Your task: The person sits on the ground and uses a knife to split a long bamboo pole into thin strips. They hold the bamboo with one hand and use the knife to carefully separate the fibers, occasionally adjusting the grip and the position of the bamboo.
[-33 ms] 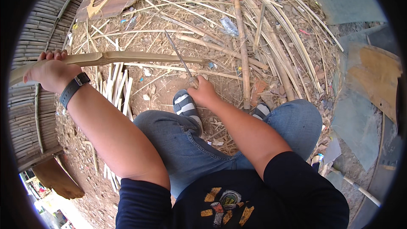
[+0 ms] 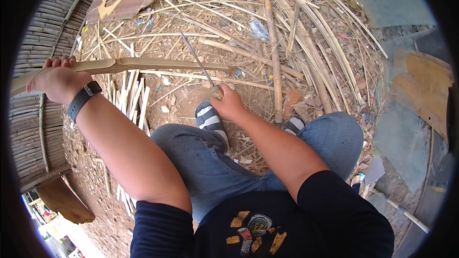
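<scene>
My left hand is wrapped around a long split bamboo piece, which runs from the left edge across to the middle, above the ground. In my right hand is the wooden handle of a knife with a long, thin blade pointing up and to the left. The blade crosses the bamboo near its right end; whether the two touch I cannot tell. Beneath the bamboo, a bundle of pale bamboo strips lies on the ground, left of my sandalled foot.
A bamboo slat wall rises on the left. Several bamboo poles and long strips lie beyond my feet, with a plastic bottle among them. Flat grey sheets and a brown board lie at the right.
The knife's tip has shifted slightly to the left as the right hand tilts it. The left hand and the bamboo have stayed in place.
</scene>
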A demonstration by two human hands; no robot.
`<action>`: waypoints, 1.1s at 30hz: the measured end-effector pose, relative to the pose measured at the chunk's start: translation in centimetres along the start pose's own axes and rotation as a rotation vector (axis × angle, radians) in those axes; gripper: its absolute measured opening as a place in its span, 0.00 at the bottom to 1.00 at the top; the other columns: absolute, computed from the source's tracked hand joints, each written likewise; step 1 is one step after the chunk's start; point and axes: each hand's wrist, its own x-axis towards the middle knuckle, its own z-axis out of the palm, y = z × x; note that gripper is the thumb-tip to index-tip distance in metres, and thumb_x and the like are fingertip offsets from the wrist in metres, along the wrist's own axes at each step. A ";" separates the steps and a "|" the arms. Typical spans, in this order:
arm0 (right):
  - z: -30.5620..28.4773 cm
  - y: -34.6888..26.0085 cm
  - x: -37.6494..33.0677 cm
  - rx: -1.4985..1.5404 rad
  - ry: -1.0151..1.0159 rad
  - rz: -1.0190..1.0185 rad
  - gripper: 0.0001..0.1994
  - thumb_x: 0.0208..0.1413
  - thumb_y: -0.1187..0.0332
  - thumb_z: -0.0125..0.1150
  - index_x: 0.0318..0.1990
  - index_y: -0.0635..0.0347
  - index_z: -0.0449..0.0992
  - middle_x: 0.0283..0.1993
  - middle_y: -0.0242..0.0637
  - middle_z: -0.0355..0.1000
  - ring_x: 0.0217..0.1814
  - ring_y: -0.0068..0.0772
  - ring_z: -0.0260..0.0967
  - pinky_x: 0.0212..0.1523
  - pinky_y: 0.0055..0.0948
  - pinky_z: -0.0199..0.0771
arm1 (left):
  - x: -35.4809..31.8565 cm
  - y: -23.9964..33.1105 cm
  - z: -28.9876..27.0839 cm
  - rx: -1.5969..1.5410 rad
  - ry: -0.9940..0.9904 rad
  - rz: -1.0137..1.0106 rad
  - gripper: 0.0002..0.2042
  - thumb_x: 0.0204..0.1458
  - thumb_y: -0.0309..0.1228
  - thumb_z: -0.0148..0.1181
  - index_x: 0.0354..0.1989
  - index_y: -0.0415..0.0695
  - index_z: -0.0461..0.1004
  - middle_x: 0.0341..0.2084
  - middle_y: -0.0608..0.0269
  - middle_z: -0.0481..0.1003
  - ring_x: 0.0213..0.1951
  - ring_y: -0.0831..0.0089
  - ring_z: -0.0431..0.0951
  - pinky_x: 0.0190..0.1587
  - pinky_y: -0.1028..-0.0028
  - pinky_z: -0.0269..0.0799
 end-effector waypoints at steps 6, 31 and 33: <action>0.7 7.4 -0.3 -0.166 0.069 0.162 0.28 0.52 0.56 0.63 0.55 0.67 0.68 0.46 0.62 0.74 0.51 0.59 0.73 0.52 0.47 0.73 | 0.6 0.0 -0.5 0.042 -0.009 0.014 0.36 0.62 0.62 0.18 0.30 0.40 0.64 0.18 0.64 0.62 0.18 0.72 0.57 0.21 0.75 0.62; 1.7 2.9 -0.3 -0.096 0.037 0.173 0.24 0.48 0.62 0.65 0.52 0.60 0.70 0.43 0.57 0.76 0.48 0.57 0.74 0.49 0.45 0.74 | 0.5 -0.7 0.3 0.033 0.003 0.058 0.36 0.62 0.62 0.24 0.32 0.38 0.68 0.22 0.60 0.68 0.22 0.69 0.64 0.25 0.71 0.67; 1.3 0.3 -0.8 -0.079 -0.039 0.088 0.25 0.48 0.62 0.65 0.53 0.61 0.70 0.42 0.57 0.75 0.47 0.56 0.74 0.48 0.46 0.74 | 0.9 -0.9 -0.2 0.033 -0.028 0.088 0.36 0.62 0.61 0.25 0.31 0.38 0.68 0.22 0.60 0.68 0.22 0.68 0.65 0.26 0.69 0.68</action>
